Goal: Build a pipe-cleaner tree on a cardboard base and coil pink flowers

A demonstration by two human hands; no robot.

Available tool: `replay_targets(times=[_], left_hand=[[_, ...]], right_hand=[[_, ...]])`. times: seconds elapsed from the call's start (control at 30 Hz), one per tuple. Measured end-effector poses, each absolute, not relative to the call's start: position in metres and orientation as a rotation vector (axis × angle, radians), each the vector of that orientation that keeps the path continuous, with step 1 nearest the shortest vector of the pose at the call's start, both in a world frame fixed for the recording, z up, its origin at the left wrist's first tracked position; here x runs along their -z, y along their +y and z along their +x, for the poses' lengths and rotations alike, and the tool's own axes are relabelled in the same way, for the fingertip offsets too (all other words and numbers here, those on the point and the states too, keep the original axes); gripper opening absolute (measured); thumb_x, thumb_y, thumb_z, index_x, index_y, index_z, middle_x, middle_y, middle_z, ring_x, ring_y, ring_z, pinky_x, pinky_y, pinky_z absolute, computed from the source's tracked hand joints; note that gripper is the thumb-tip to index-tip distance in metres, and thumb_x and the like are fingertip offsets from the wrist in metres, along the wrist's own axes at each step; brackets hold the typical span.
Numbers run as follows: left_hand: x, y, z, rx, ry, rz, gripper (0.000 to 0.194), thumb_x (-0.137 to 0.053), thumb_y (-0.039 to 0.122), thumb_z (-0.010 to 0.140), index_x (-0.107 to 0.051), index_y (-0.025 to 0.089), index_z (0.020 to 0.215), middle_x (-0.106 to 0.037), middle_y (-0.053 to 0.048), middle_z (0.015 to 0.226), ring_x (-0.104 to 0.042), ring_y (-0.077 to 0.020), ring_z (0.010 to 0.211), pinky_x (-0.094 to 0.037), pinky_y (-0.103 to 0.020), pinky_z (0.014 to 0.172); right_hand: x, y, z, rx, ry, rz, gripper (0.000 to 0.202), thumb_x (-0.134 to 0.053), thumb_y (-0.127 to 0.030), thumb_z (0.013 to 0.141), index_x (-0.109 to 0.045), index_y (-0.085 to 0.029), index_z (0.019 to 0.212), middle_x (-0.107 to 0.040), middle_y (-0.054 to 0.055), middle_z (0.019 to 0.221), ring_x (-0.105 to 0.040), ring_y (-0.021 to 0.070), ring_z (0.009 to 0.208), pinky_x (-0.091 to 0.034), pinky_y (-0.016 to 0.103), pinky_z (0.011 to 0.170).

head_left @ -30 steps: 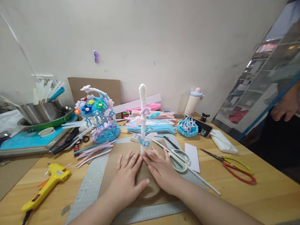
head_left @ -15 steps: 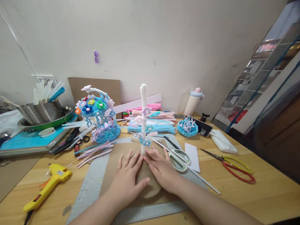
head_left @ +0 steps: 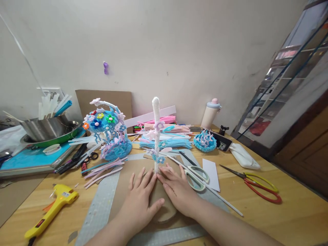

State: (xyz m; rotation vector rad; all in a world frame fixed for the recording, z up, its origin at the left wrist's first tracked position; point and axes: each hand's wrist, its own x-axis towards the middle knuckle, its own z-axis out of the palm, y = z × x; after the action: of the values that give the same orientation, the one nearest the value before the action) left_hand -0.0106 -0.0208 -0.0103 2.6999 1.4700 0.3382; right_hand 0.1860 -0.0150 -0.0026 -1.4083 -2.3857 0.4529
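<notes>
A white, fuzzy-wrapped stem (head_left: 156, 112) stands upright in the middle, dotted with lilac and blue flowers. Its foot meets a rounded piece of cardboard (head_left: 164, 214), which lies on a larger cardboard sheet (head_left: 120, 191). My left hand (head_left: 139, 198) lies flat on the cardboard, fingers spread, index fingertip at the stem's foot. From the other side, my right hand (head_left: 178, 191) also rests flat with fingers stretched out, tips close to the foot. Neither hand is wrapped around anything.
A yellow glue gun (head_left: 52, 212) lies left, near a finished flowered pipe-cleaner piece (head_left: 105, 123). Pale-green-handled scissors (head_left: 197, 177) and red-and-yellow scissors (head_left: 261, 188) lie right. Pipe-cleaner bundles (head_left: 166, 141), a blue fuzzy basket (head_left: 205, 141) and a bottle (head_left: 210, 112) stand behind.
The whole view has shifted slightly, so things sit a little lower in the picture. Both hands stay flat at the stem's foot, almost unmoved.
</notes>
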Motion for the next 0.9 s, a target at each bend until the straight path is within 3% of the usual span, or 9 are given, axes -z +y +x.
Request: replay_targets(times=[0.33,0.47,0.67,0.9], left_hand=[[0.007,-0.02,-0.012,-0.409,1.52,2.645,0.055,-0.036,0.054,0.089,-0.026,0.038,0.141,-0.024,0.002,0.152,-0.016,-0.0321,0.139,-0.012,-0.062,0.106],[0.003,-0.013,-0.021,-0.679,1.597,2.54,0.047,-0.039,0.041,0.091,-0.037,0.031,0.138,-0.038,-0.001,0.145,-0.028,-0.0279,0.135,-0.02,-0.056,0.106],[0.007,0.002,-0.032,-1.108,1.649,2.245,0.024,-0.048,0.03,0.088,-0.07,0.03,0.096,-0.068,-0.001,0.111,-0.052,-0.0248,0.113,-0.034,-0.049,0.097],[0.003,-0.001,-0.029,-1.191,1.67,2.165,0.014,-0.06,0.03,0.08,-0.066,0.024,0.069,-0.068,-0.002,0.091,-0.059,-0.0214,0.091,-0.039,-0.041,0.086]], right_hand=[[0.007,-0.014,0.19,-0.539,-2.238,-1.351,0.039,-0.028,-0.031,0.097,-0.044,-0.043,0.13,-0.038,-0.007,0.143,-0.022,0.0241,0.137,0.007,0.063,0.105],[0.008,-0.01,0.201,-0.569,-2.053,-1.347,0.039,-0.026,-0.033,0.097,-0.053,-0.037,0.125,-0.049,-0.002,0.136,-0.03,0.0235,0.134,0.007,0.06,0.107],[0.007,-0.003,0.213,-0.5,-1.883,-1.367,0.038,-0.029,-0.032,0.095,-0.064,-0.036,0.109,-0.057,0.0,0.127,-0.041,0.0229,0.127,0.001,0.057,0.107],[0.018,0.007,0.214,-0.483,-1.782,-1.396,0.019,-0.049,-0.03,0.086,-0.065,-0.025,0.079,-0.067,0.002,0.097,-0.057,0.0223,0.1,-0.01,0.055,0.105]])
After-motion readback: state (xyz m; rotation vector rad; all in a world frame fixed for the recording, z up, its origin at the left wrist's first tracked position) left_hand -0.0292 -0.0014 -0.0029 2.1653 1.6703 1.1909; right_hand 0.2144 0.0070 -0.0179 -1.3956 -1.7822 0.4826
